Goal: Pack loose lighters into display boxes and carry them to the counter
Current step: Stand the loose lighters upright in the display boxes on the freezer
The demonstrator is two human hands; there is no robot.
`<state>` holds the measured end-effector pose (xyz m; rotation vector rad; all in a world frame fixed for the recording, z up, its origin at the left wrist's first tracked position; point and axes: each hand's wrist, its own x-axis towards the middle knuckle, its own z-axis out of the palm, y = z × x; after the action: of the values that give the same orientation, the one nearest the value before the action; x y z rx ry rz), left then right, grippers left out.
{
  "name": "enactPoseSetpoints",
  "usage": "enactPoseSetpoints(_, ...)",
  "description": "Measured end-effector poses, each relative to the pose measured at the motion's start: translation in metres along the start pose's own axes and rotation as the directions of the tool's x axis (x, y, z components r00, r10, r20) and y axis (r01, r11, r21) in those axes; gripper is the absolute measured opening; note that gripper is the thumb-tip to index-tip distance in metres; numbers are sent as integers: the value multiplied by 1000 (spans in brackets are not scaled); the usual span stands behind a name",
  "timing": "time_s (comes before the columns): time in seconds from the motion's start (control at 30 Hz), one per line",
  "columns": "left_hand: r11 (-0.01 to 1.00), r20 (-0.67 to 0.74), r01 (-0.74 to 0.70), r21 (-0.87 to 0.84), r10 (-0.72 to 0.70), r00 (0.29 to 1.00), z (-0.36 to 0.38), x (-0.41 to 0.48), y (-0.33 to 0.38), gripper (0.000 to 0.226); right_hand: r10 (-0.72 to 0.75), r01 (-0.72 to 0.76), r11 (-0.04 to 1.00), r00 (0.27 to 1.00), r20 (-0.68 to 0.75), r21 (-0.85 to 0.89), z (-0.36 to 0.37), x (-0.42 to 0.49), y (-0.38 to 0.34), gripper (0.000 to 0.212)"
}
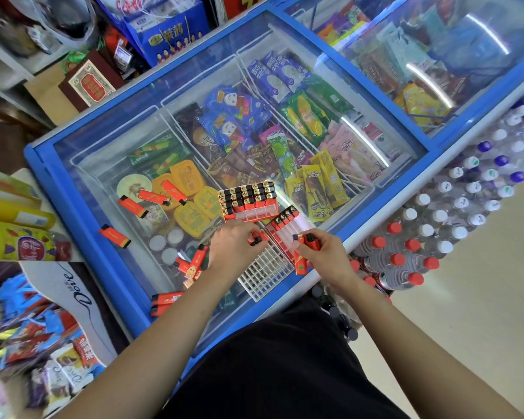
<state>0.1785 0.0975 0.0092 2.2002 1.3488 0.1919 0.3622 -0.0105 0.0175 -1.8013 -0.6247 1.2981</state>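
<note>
Two red display boxes stand on the freezer's glass lid. The far box (248, 201) is mostly filled with red lighters. The near box (285, 234) holds a few lighters at its far end. My left hand (233, 246) pinches a red lighter (259, 238) beside the near box. My right hand (318, 252) grips another red lighter (307, 240) over that box's near end. Loose red lighters (132, 207) lie scattered on the glass to the left, and more lighters (191, 261) lie under my left forearm.
A white plastic divider grid (266, 273) lies on the glass in front of the near box. The blue-framed freezer (82, 207) is full of ice creams. Shrink-wrapped water bottles (436, 237) are stacked on the right. Snack packs (28, 328) crowd the left.
</note>
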Motion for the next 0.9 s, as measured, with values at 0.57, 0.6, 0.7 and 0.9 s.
enactPoseSetpoints(0.57,975,30,127,180,-134,991,18,8,0,18,-72,68,997,989,-131,-30,-1,4,1,16)
enactPoseSetpoints(0.6,976,47,130,174,-141,989,19,7,-2,24,-78,73,997,987,-140,-41,-1,5,1,16)
enactPoseSetpoints(0.7,988,50,78,137,-85,995,20,1,-5,51,-86,81,995,990,-109,-50,-2,6,-1,15)
enactPoseSetpoints(0.9,963,-113,-193,-186,174,978,7,-17,7,41,-99,100,995,995,-30,17,1,0,-14,16)
